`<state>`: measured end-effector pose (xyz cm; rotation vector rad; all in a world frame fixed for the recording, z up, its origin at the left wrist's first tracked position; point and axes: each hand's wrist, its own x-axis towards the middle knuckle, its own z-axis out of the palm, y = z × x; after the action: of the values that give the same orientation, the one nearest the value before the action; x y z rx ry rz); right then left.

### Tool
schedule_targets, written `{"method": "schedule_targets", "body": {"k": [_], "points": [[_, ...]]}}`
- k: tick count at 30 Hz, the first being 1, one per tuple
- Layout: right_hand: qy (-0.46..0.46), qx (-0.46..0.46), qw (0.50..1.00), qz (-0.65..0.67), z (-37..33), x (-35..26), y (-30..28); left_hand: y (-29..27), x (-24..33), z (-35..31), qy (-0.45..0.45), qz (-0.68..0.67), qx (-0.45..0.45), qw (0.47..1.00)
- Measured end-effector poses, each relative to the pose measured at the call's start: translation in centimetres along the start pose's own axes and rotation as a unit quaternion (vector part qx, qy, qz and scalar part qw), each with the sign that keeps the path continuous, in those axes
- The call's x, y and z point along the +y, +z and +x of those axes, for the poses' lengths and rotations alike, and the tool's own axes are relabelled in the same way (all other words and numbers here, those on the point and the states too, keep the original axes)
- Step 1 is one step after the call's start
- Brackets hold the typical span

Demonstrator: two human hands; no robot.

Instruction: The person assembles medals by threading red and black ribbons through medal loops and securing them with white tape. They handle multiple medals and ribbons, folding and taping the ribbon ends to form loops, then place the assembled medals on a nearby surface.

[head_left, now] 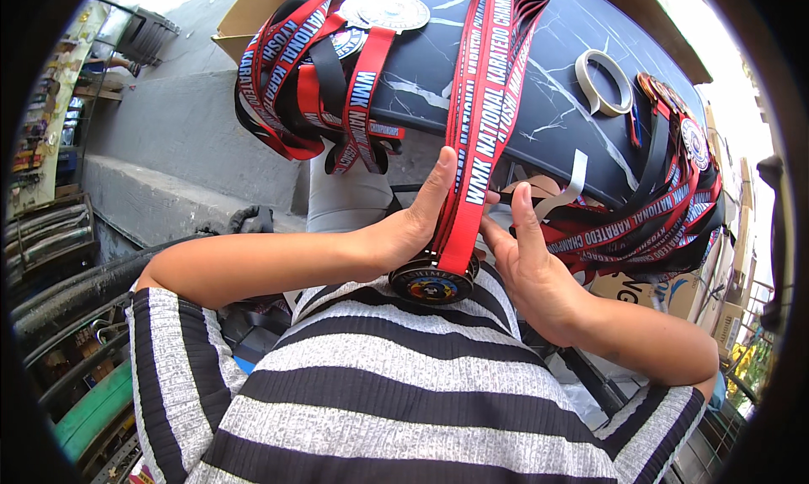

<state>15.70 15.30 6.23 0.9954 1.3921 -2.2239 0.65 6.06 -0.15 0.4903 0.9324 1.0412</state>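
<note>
A bundle of red, black and white medal ribbons (pixel 482 105) runs down from the tabletop toward my chest. At its lower end hangs a stack of dark round medals (pixel 433 282) with a colourful centre. My left hand (pixel 428 206) is against the bundle's left side, thumb stretched upward, its other fingers hidden behind the ribbons. On the right side, my right hand (pixel 527 252) is open, with thumb raised and fingertips reaching toward the ribbons just above the medals. Beyond that thumb, a pale strip of tape (pixel 573 189) curls near the table edge; what it sticks to is unclear.
On the dark marble-patterned table (pixel 539 113) lie a tape roll (pixel 604 82) and a silver medal (pixel 384 10). Ribbon piles hang over the edge at left (pixel 291 71) and right (pixel 640 223). A cardboard box (pixel 253 16) stands at the far left.
</note>
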Motion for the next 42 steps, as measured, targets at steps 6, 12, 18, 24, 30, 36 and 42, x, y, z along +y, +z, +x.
{"method": "schedule_targets", "body": {"k": [6,12,18,24,30,36,42], "points": [[0.034,-0.016,0.999,0.005,1.0,-0.4,0.8,1.4,0.6,-1.0,-0.049,0.001,0.072,0.996],[0.019,0.068,0.997,0.041,1.7,0.0,2.8,2.7,0.2,-0.5,-0.039,0.066,0.168,0.983],[0.053,0.045,0.994,0.089,1.6,0.7,2.3,1.9,-1.0,-0.2,-0.046,0.074,0.145,0.986],[-0.113,-0.029,0.993,0.000,0.0,2.0,0.5,1.1,-1.2,-0.6,-0.009,0.062,0.130,0.990],[-0.183,0.025,0.966,-0.180,0.6,4.5,-0.3,0.8,-2.1,-1.2,0.039,0.072,0.103,0.991],[-0.227,0.047,0.951,-0.203,0.8,5.3,-0.8,0.9,-2.3,-2.3,0.091,0.075,0.074,0.990],[-0.174,0.069,0.974,0.127,1.0,6.5,-1.1,0.8,-2.1,-2.6,0.098,-0.004,0.067,0.993]]}}
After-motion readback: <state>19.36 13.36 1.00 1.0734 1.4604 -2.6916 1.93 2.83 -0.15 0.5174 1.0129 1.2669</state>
